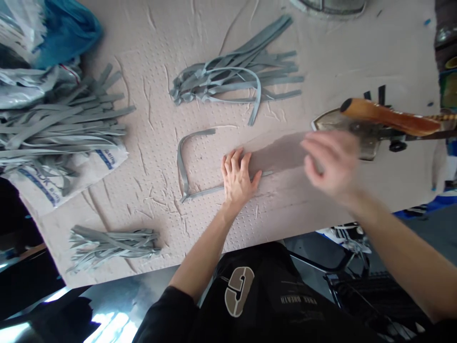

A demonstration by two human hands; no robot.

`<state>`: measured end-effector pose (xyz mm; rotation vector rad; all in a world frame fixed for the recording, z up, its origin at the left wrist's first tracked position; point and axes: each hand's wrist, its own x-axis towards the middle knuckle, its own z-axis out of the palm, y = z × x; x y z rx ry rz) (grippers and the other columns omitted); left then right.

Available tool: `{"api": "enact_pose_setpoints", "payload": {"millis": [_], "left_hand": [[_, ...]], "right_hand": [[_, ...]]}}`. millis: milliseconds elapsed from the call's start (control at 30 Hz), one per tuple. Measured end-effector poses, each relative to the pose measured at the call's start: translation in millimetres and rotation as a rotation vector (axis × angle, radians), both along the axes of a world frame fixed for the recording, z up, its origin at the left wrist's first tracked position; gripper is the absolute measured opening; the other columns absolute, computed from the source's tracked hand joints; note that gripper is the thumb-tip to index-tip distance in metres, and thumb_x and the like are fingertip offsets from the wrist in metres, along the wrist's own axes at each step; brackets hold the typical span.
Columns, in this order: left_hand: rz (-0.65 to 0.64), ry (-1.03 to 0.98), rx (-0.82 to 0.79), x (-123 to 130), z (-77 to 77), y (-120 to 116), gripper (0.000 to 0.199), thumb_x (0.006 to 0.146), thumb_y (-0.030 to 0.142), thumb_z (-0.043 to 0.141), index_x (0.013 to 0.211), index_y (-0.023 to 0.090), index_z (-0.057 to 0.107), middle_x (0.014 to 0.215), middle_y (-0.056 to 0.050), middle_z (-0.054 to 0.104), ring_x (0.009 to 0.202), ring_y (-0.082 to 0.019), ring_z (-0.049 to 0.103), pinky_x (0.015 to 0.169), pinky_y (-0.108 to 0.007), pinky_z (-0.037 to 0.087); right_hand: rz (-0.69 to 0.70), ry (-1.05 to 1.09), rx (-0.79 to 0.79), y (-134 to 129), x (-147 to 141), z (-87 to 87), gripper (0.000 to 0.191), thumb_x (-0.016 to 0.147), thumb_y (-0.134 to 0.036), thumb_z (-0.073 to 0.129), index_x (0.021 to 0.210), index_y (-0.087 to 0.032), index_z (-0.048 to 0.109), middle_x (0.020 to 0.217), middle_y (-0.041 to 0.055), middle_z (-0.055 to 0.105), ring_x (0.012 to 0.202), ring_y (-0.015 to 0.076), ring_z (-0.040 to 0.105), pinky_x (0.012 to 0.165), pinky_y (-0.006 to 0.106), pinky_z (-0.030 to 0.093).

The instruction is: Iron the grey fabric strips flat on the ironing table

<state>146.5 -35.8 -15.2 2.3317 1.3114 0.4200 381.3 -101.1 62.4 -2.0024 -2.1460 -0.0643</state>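
My left hand (237, 178) lies on the cloth-covered table with its fingers spread, pressing on a thin grey fabric strip (205, 192). From under the hand the strip runs left to a corner, then curves up and back to the right. My right hand (332, 159) is raised above the table, blurred, its fingers curled with a gap between thumb and fingers and nothing visible in it. Just beyond it stands an iron (328, 120) with an orange-brown handle (389, 116).
A bundle of grey strips (235, 76) lies at the top middle, a larger pile (64, 121) at the left on a printed plastic bag (43, 190), and a smaller bundle (114, 245) near the front left edge. A blue bag (73, 33) sits at the top left.
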Motion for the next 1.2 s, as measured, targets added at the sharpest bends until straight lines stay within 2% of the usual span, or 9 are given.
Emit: {"api": "enact_pose_setpoints", "payload": {"millis": [67,133,200,333,433,567,667,833,1200], "left_hand": [[0.001,0.002,-0.003,0,0.3,0,0.058,0.091,0.043,0.065,0.141,0.016,0.052,0.152,-0.019,0.048,0.148,-0.035,0.036,0.128,-0.058,0.021],[0.006,-0.003,-0.018,1,0.5,0,0.059,0.091,0.044,0.066,0.141,0.016,0.052,0.152,-0.018,0.048,0.148,-0.035,0.036,0.128,-0.059,0.021],[0.009,-0.007,-0.028,1,0.4,1,0.060,0.091,0.045,0.066,0.142,0.017,0.052,0.153,-0.018,0.048,0.149,-0.035,0.036,0.128,-0.059,0.021],[0.019,-0.002,-0.024,2,0.0,0,0.060,0.091,0.045,0.065,0.141,0.016,0.052,0.153,-0.018,0.048,0.149,-0.035,0.036,0.128,-0.058,0.021],[0.021,0.000,-0.022,2,-0.1,0,0.060,0.090,0.045,0.067,0.141,0.016,0.053,0.153,-0.017,0.049,0.148,-0.035,0.037,0.128,-0.059,0.022],[0.019,-0.021,-0.019,3,0.4,0,0.060,0.089,0.044,0.068,0.140,0.015,0.054,0.152,-0.018,0.050,0.147,-0.036,0.038,0.127,-0.060,0.023],[0.026,-0.030,-0.027,2,0.5,0,0.059,0.090,0.043,0.068,0.140,0.016,0.054,0.152,-0.018,0.050,0.147,-0.037,0.039,0.127,-0.062,0.023],[0.016,-0.042,-0.045,2,0.0,0,0.060,0.090,0.042,0.068,0.142,0.017,0.052,0.153,-0.018,0.049,0.148,-0.037,0.038,0.127,-0.062,0.022],[0.017,-0.051,-0.069,-21,4.1,8,0.057,0.088,0.027,0.069,0.141,0.020,0.051,0.151,-0.017,0.049,0.148,-0.035,0.038,0.126,-0.062,0.024]], "right_hand": [[-0.202,-0.146,-0.031,21,31,31.1,0.053,0.091,-0.041,0.063,0.135,-0.013,0.059,0.139,0.0222,0.058,0.131,0.0358,0.051,0.108,0.052,0.040],[-0.347,-0.242,-0.178,40,59,50.9,0.077,0.088,-0.053,0.067,0.147,-0.008,0.047,0.137,0.0286,0.056,0.131,0.0401,0.050,0.104,0.052,0.040],[-0.487,-0.248,-0.412,55,81,55.8,0.092,0.087,-0.063,0.065,0.151,-0.003,0.038,0.129,0.0320,0.060,0.124,0.0400,0.056,0.093,0.046,0.042],[-0.652,-0.186,-0.734,63,106,44.5,0.099,0.080,-0.075,0.062,0.143,-0.002,0.044,0.111,0.0305,0.067,0.100,0.0365,0.067,0.070,0.038,0.038],[-0.576,-0.165,-0.771,51,87,47.8,0.106,0.077,-0.074,0.066,0.154,-0.008,0.034,0.107,0.0265,0.071,0.094,0.0372,0.069,0.069,0.037,0.040],[-0.391,-0.168,-0.783,30,23,62.3,0.105,0.085,-0.070,0.059,0.162,-0.009,0.021,0.095,0.0223,0.074,0.086,0.0393,0.072,0.067,0.039,0.044],[-0.281,-0.203,-0.798,21,-11,60.3,0.110,0.083,-0.069,0.060,0.162,-0.006,0.019,0.082,0.0174,0.074,0.073,0.0373,0.071,0.062,0.039,0.046],[-0.282,-0.261,-0.774,16,-11,46.0,0.112,0.080,-0.071,0.061,0.160,-0.001,0.024,0.078,0.0171,0.074,0.070,0.0375,0.071,0.062,0.041,0.050],[-0.177,-0.275,-0.723,28,-36,44.6,0.104,0.082,-0.070,0.060,0.156,-0.002,0.034,0.074,0.0140,0.073,0.065,0.0330,0.070,0.056,0.035,0.045]]}}
